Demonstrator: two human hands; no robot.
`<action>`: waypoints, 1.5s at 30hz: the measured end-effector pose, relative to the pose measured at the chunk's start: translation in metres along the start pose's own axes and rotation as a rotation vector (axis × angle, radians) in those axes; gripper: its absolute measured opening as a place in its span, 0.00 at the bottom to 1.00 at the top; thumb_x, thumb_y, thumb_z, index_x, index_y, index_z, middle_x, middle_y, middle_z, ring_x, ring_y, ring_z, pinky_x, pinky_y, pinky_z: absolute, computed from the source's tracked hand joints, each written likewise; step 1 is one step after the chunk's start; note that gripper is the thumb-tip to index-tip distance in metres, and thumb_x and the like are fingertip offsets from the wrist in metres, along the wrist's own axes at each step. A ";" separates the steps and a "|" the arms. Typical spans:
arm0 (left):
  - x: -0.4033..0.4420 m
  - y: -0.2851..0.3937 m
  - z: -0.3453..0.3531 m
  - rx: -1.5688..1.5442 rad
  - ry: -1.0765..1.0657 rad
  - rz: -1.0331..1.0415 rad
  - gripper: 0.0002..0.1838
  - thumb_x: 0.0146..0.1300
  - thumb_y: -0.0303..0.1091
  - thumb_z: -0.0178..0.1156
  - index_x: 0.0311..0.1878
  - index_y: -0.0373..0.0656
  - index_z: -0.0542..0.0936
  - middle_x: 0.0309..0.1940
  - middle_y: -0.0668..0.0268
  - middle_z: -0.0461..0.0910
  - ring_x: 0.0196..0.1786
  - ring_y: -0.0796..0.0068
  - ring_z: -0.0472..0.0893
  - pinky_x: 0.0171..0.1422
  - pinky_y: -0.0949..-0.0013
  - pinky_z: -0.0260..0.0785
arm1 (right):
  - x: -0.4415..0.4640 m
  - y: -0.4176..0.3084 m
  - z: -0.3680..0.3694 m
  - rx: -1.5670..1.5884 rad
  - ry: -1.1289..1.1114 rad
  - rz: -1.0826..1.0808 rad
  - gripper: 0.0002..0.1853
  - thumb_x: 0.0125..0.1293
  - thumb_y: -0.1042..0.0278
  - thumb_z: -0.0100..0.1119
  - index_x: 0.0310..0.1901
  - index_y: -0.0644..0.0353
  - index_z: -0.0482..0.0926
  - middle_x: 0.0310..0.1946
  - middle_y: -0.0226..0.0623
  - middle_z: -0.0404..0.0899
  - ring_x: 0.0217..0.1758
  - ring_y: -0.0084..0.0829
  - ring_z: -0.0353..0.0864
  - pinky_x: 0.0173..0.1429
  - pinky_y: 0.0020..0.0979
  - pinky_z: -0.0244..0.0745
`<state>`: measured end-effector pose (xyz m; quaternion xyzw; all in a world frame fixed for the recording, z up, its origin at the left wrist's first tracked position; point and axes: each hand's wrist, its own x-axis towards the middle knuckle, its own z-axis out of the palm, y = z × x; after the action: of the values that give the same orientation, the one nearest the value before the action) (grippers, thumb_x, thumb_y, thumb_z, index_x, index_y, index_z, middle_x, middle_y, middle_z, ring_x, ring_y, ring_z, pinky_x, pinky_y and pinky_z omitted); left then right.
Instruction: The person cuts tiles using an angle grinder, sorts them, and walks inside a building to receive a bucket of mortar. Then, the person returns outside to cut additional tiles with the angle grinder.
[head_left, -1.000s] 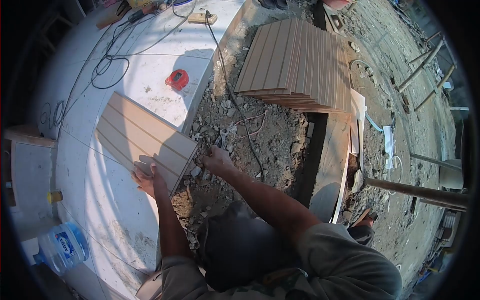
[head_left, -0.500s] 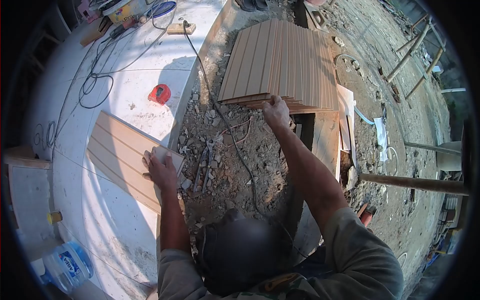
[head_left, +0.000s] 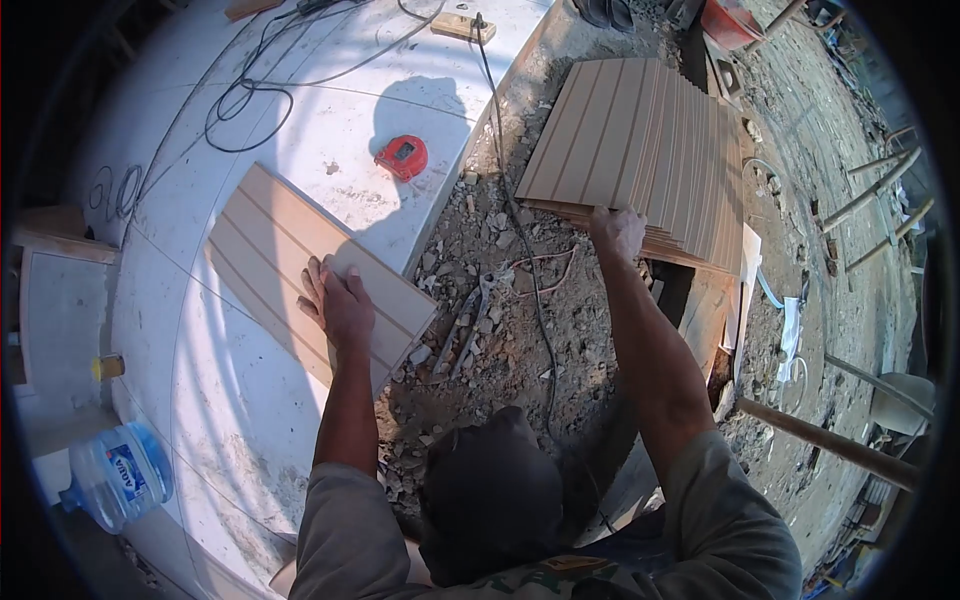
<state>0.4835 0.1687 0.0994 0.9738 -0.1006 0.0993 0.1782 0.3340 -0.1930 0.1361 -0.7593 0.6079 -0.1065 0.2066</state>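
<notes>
My left hand (head_left: pixel 340 300) lies with its fingers spread on a brown panel with darker stripes (head_left: pixel 290 255), which rests on the white tiled floor (head_left: pixel 240 450). At the fanned stack of similar striped panels (head_left: pixel 610 140), my right hand (head_left: pixel 618 232) has its fingers closed on the lower edge of a panel; its thumb is partly hidden. A red tape measure (head_left: pixel 402 157) sits on the white floor above the single panel. Pliers (head_left: pixel 468 330) lie on the rubble between the two hands.
A black cable (head_left: pixel 515 215) runs across the rubble from a power strip (head_left: pixel 462 27). An AQUA water bottle (head_left: pixel 118 478) stands at lower left. Wooden poles (head_left: pixel 830 443) stick out at right. A red bucket (head_left: pixel 733 22) is at the top.
My right hand has moved from the single panel's edge up to the stack and now grips there. My left hand has shifted slightly up the single panel. The view has also shifted.
</notes>
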 end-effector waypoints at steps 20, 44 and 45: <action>0.003 -0.007 0.008 0.060 -0.037 -0.024 0.27 0.69 0.47 0.49 0.65 0.41 0.64 0.72 0.57 0.57 0.76 0.52 0.50 0.74 0.35 0.37 | 0.029 -0.011 0.026 1.125 0.219 0.605 0.18 0.53 0.73 0.62 0.44 0.71 0.71 0.40 0.44 0.75 0.39 0.35 0.76 0.44 0.37 0.72; 0.003 -0.010 0.013 0.054 0.078 0.035 0.26 0.69 0.49 0.49 0.63 0.42 0.66 0.69 0.56 0.60 0.74 0.51 0.55 0.72 0.33 0.43 | 0.108 -0.074 0.045 0.588 -0.287 0.059 0.17 0.55 0.69 0.63 0.44 0.73 0.78 0.44 0.50 0.81 0.43 0.39 0.84 0.39 0.34 0.84; 0.002 -0.010 0.012 0.059 0.064 0.021 0.26 0.69 0.49 0.49 0.63 0.42 0.66 0.69 0.56 0.60 0.74 0.52 0.55 0.72 0.33 0.43 | 0.104 -0.076 0.041 0.629 -0.247 0.022 0.15 0.55 0.74 0.61 0.42 0.76 0.78 0.42 0.51 0.81 0.39 0.42 0.85 0.37 0.37 0.86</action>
<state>0.4896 0.1731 0.0852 0.9738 -0.1020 0.1352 0.1514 0.4427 -0.2732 0.1242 -0.6588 0.5238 -0.1941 0.5040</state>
